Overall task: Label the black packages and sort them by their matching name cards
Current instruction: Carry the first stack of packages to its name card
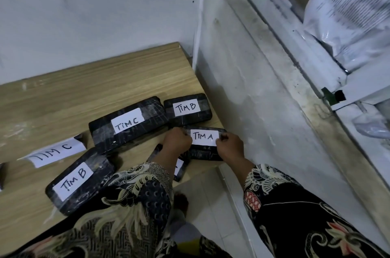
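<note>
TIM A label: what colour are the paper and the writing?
White paper with black handwriting, on the TIM A label; the head view shows it.

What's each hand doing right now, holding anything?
Left hand: closed, fingers pinching the left edge of the TIM A label on the black package.
Right hand: closed, pinching the label's right edge.

The packages are black and glossy, for example the TIM C package [128, 124] in the middle of the frame, and each one carries a white label with black handwritten letters. The TIM C name card [56, 152] at the left is also white with black letters. The table [84, 86] is light brown with wood grain. The sleeves [135, 198] at the bottom are black batik with cream swirls and some red. The wall [95, 8] in the upper left is pale grey-white.
</note>
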